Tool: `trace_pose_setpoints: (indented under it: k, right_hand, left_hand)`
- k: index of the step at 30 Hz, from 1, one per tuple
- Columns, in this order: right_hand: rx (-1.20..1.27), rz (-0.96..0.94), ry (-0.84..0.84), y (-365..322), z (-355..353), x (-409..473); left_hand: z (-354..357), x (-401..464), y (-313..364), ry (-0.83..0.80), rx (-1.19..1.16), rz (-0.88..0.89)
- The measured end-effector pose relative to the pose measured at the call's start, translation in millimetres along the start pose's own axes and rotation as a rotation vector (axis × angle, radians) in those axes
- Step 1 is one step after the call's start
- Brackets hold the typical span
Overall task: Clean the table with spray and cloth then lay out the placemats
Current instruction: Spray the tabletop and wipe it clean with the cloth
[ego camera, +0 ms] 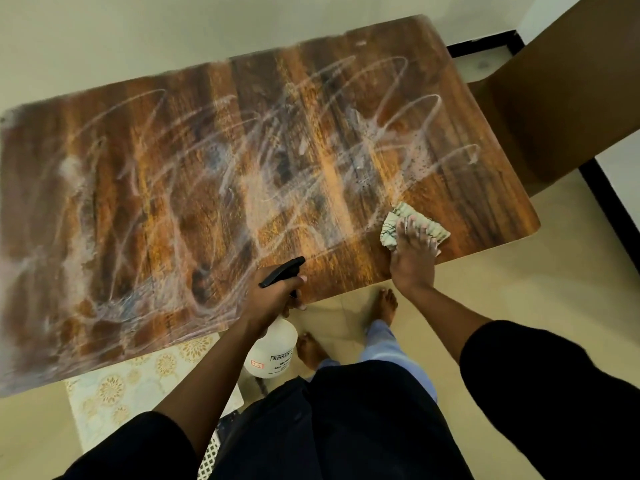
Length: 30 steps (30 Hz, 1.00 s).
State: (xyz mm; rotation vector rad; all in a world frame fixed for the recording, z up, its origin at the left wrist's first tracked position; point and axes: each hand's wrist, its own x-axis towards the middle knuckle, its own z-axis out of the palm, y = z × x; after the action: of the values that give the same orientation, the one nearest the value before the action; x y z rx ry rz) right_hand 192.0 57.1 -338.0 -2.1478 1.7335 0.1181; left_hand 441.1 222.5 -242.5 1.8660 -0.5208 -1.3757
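The wooden table [145, 209] is covered in whitish wet smear streaks. My right hand [414, 252] presses flat with straight fingers on a folded, pale patterned cloth [415, 221] near the table's front right corner. My left hand [273, 297] grips the neck of a white spray bottle [273, 351] with a black trigger head, held at the table's near edge; the bottle body hangs below the tabletop. Cream placemats [131, 386] with gold floral patterns lie below the table's near edge at lower left, partly hidden by my left arm.
A brown chair back [561, 98] stands at the table's right end. White walls run behind the table. My bare feet [384, 304] stand on beige floor tiles under the near edge. A dark lattice-patterned item [213, 455] shows beside the placemats.
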Motion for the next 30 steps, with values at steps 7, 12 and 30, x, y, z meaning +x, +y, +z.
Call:
trace_pose_setpoints:
  k: [7,12,30]
  right_hand:
    - [-0.083,-0.555,-0.167,-63.0,12.5,-20.5]
    - [-0.155,-0.912,-0.227,-58.5,16.1,-2.2]
    - [-0.051,-0.168,-0.083,133.0,-80.6,134.8]
  left_hand:
    - [26.7,11.5,18.6,0.058,-0.038,-0.021]
    - [48.5,19.0,38.1,0.077,-0.062,-0.024]
    - [154.5,66.5,101.6,0.010,0.047,0.012]
